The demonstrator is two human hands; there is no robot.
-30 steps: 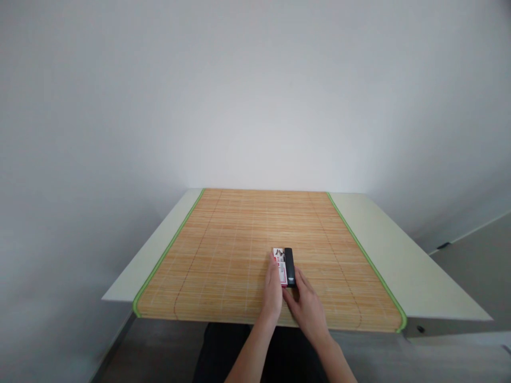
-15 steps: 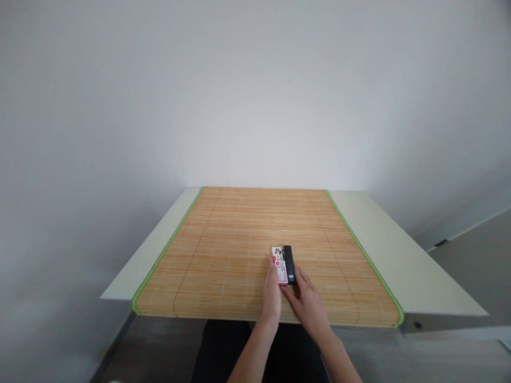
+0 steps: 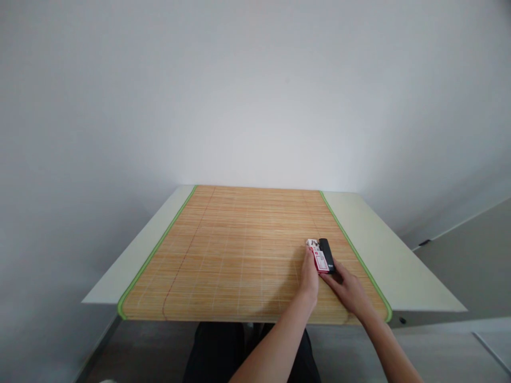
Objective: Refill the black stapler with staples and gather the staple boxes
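Note:
A black stapler (image 3: 326,255) and a small red-and-white box (image 3: 320,261) lie side by side between my hands, over the right part of the bamboo mat (image 3: 239,255). Behind that box, touching it, is a second small white box (image 3: 313,243) with a dark picture on it. My left hand (image 3: 309,277) presses along the left side of the boxes, fingers held together. On the other side, my right hand (image 3: 351,291) grips the stapler's right side, its thumb at the near end of the box. Whether the group rests on the mat or is slightly raised, I cannot tell.
The mat has green edging (image 3: 355,252) and covers the middle of a white table (image 3: 399,266), whose surface shows at both sides. A plain wall (image 3: 255,96) stands behind it. My legs (image 3: 219,351) are below the front edge.
Both hands have moved right across the mat, carrying the stapler and the boxes together. The view has shifted slightly as well.

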